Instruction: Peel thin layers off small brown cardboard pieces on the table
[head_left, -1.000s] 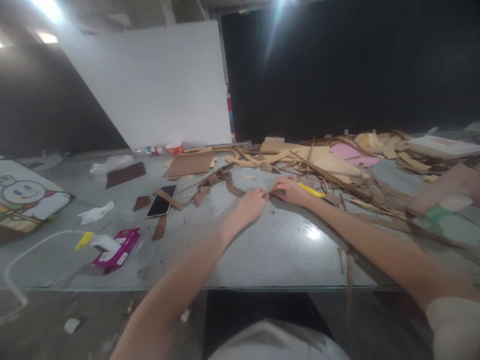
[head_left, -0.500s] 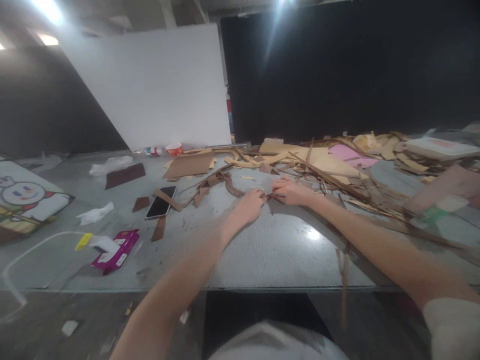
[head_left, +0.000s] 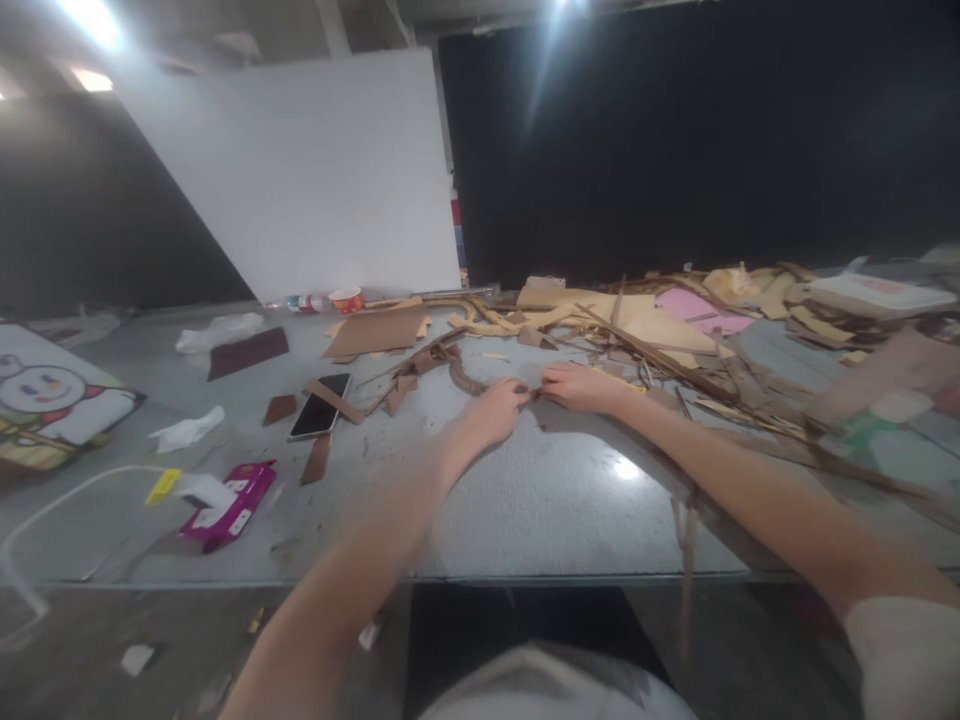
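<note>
Near the middle of the table, my left hand [head_left: 501,408] pinches a narrow brown strip [head_left: 463,377] that looks like leather. The strip curves away from it toward the far left. Close by on the right, my right hand [head_left: 574,386] is closed, its fingertips on a small brown end in the gap between the hands. The fingers hide most of that end, so I cannot tell whether it is the same strip. Something thin and yellow [head_left: 630,384] shows behind my right wrist.
Brown and tan scraps [head_left: 675,345] are heaped along the back and right. To the left lie a phone [head_left: 322,408] with a strip across it, a purple wipes packet [head_left: 232,510] and a white cable [head_left: 45,500]. A red paper cup [head_left: 346,299] stands at the back.
My right hand has turned slightly lower and flatter, and the yellow thing behind its wrist now shows. Both hands remain close together at nearly the same spot. The view has shifted very slightly.
</note>
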